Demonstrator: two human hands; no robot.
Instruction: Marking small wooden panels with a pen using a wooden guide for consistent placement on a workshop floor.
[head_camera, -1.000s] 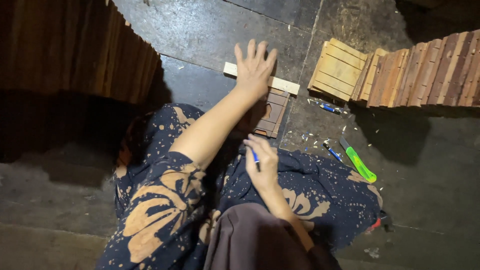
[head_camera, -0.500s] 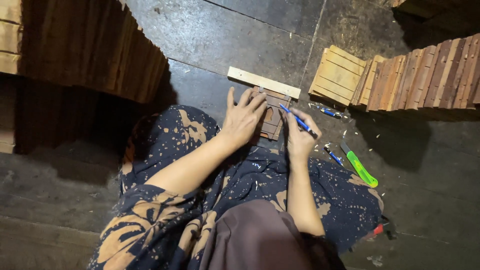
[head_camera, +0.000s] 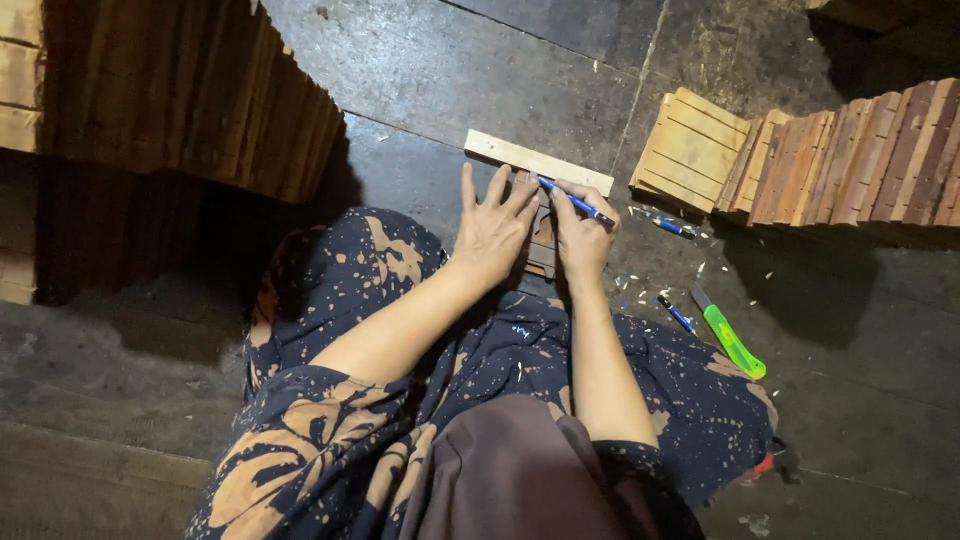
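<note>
left hand (head_camera: 493, 228) lies flat, fingers spread, on a small, stiff, light-looking slatted wooden panel (head_camera: 543, 240); right hand (head_camera: 583, 233) beside it pinches a blue pen (head_camera: 574, 199).

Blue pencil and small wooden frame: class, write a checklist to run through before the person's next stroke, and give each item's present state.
1. Left hand lies flat on the small wooden frame, steadying it: ok.
2. Right hand has a grip on the blue pencil: ok.
3. Pencil tip sits near the pale wooden strip: ok; actual contact: cannot tell.
4. Frame butted squarely against the strip: cannot tell, hands cover it.
5. Green utility knife lies apart from both hands on the floor: ok.
6. Spare blue pencils lie clear of the work: ok.
</note>
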